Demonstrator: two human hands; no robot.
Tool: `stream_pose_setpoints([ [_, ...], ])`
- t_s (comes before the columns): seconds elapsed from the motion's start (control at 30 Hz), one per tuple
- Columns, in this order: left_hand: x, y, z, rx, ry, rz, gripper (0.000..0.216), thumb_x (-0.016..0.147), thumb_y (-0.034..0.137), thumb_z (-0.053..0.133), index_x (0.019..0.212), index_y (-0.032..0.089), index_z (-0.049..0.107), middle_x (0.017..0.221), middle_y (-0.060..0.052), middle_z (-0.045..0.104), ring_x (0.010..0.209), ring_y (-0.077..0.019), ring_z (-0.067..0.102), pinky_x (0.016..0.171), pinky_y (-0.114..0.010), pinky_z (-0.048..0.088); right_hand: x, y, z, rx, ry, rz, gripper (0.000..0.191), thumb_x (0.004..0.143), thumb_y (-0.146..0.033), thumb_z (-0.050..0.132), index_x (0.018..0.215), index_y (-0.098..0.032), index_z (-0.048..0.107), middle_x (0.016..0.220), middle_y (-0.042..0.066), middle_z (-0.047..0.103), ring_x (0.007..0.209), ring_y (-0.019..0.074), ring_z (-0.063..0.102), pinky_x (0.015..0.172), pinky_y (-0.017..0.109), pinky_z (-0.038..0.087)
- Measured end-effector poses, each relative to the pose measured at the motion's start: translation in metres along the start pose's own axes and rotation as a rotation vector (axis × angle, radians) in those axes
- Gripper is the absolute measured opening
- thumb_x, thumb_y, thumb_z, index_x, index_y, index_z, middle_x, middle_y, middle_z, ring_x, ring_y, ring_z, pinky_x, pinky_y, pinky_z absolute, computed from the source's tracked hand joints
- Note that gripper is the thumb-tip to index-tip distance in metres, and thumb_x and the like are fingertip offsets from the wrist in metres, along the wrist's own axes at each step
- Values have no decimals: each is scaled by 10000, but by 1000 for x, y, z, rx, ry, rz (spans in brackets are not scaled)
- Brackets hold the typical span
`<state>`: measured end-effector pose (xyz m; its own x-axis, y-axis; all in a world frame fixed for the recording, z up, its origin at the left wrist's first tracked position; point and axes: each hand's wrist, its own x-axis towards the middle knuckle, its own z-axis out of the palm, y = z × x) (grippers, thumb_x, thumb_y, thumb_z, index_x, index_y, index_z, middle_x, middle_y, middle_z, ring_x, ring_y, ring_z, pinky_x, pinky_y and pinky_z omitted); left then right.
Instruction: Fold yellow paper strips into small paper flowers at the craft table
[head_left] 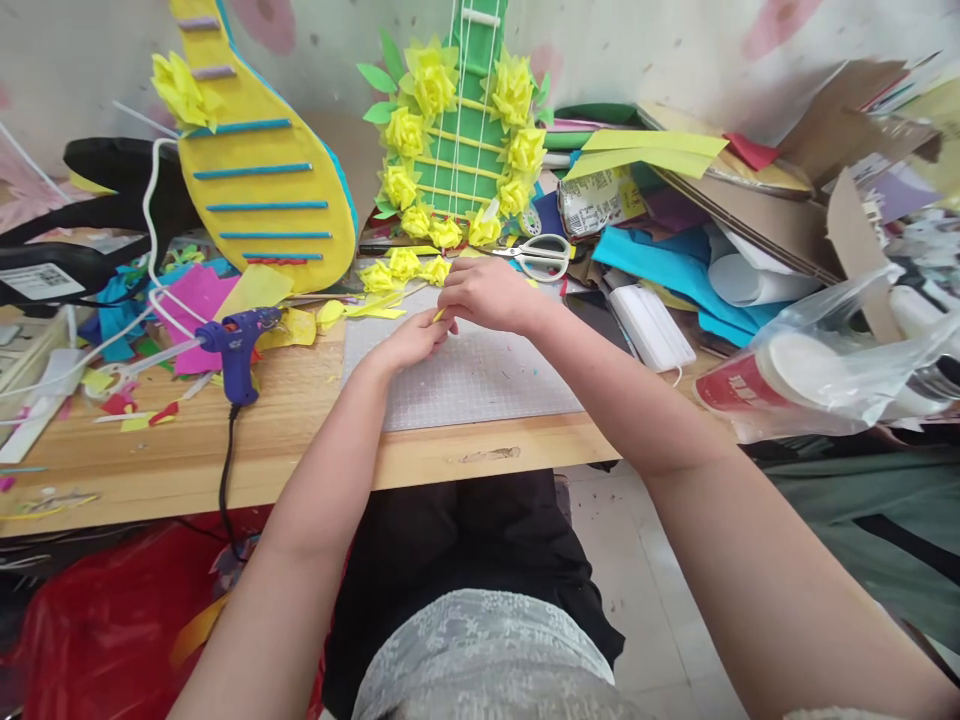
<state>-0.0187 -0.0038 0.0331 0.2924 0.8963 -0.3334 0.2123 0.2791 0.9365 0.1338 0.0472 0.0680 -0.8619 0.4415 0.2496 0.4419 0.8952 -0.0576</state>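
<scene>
Above a white gridded cutting mat (487, 390), my left hand (411, 340) and my right hand (489, 292) meet with fingertips pinched together. A small piece of yellow paper (439, 315) shows between them, mostly hidden by the fingers. Just behind the hands lie several yellow paper flowers (403, 264) and yellow paper strips (375, 306). White-handled scissors (541, 258) rest beyond my right hand. At the back stands a green guitar-shaped craft (465, 140) with white strings and a border of yellow paper flowers.
A blue glue gun (237, 350) stands at left, its cord hanging over the table edge. Behind it leans a yellow craft (277, 190) with blue bars. On the right are a white power bank (651, 328), a bagged red cup (739, 385), and piled cardboard (750, 215).
</scene>
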Motion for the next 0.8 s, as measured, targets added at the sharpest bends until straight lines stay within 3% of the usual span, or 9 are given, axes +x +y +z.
stream_pose_setpoints([
  [0.1, 2, 1, 1, -34, 123, -41, 270, 947, 195, 417, 683, 159, 461, 489, 82, 311, 394, -33, 271, 412, -169, 179, 0, 22, 6, 92, 48, 146, 207, 839, -365, 601, 859, -187, 704, 873, 77, 679, 902, 215, 531, 787, 348, 381],
  [0.23, 8, -1, -3, -207, 292, -37, 283, 958, 184, 395, 678, 166, 428, 467, 96, 274, 359, -27, 235, 383, -159, 138, -13, 75, 10, 88, 271, 662, 302, 858, -454, 558, 963, -193, 670, 980, 102, 654, 1020, 268, 509, 909, 446, 396],
  [0.3, 10, -3, -8, -354, 278, -3, 276, 962, 204, 399, 689, 168, 420, 479, 101, 261, 354, -21, 217, 375, -145, 127, -20, 102, 11, 28, 287, 913, 328, 895, -429, 493, 1007, -165, 652, 1026, 132, 632, 1085, 295, 477, 943, 490, 384],
  [0.37, 9, -4, -15, -523, 183, 27, 262, 955, 222, 432, 700, 167, 421, 501, 101, 260, 360, -17, 220, 368, -130, 127, -25, 120, 12, -59, 242, 1051, 332, 904, -398, 474, 1031, -141, 642, 1112, 157, 593, 1153, 315, 439, 970, 517, 367],
  [0.47, 7, -5, -24, -746, 13, 43, 224, 929, 251, 507, 730, 159, 462, 528, 97, 261, 377, -16, 256, 357, -110, 153, -23, 134, 15, -162, 137, 1128, 349, 904, -388, 478, 1075, -127, 633, 1226, 177, 534, 1227, 327, 397, 987, 520, 358],
  [0.53, 6, -5, -28, -850, -28, 44, 203, 928, 264, 512, 760, 153, 493, 535, 94, 269, 382, -17, 279, 350, -103, 175, -19, 136, 19, -213, 71, 1150, 366, 889, -389, 513, 1094, -111, 635, 1276, 185, 512, 1262, 329, 380, 1004, 501, 355],
  [0.7, 6, -3, -30, -979, -4, 37, 203, 920, 253, 533, 748, 152, 494, 532, 92, 277, 379, -13, 293, 341, -97, 189, -17, 131, 22, -260, -7, 1155, 330, 882, -289, 538, 1127, -98, 647, 1268, 162, 548, 1240, 308, 416, 1000, 445, 377],
  [0.8, 7, -3, -28, -991, 18, 42, 203, 910, 245, 551, 739, 152, 495, 528, 93, 276, 380, -12, 297, 341, -98, 191, -24, 129, 13, -334, -10, 1017, 336, 887, -200, 477, 1152, -74, 640, 1246, 182, 552, 1198, 297, 416, 973, 429, 366],
])
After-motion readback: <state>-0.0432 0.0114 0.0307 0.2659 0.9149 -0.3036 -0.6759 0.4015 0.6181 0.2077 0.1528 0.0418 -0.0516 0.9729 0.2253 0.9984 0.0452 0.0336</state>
